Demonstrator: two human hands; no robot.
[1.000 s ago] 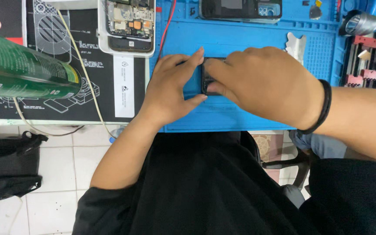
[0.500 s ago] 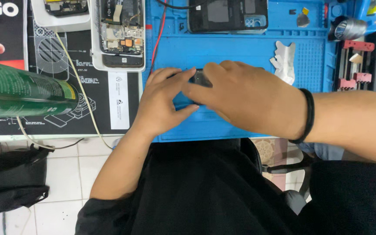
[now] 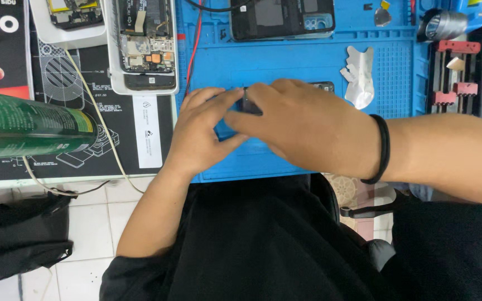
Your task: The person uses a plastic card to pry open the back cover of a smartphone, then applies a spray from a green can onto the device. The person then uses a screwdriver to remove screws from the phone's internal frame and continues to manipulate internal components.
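Observation:
Both my hands meet over a small dark phone [image 3: 250,106] lying on the blue work mat [image 3: 285,61]. My left hand [image 3: 202,131] pinches its left end with fingers and thumb. My right hand [image 3: 302,125], with a black band on the wrist, lies over the phone and hides most of it; a dark corner [image 3: 322,86] shows beyond the knuckles.
An opened phone [image 3: 143,42] in a white frame lies at the left of the mat, a dark back cover [image 3: 283,17] at the top. A white film scrap [image 3: 359,75], red clamps [image 3: 453,72], a green can [image 3: 23,125] and cables [image 3: 193,44] surround the hands.
The view has shifted, so the mat and parts sit lower in frame. My hands stay together on the dark phone, with little change in grip.

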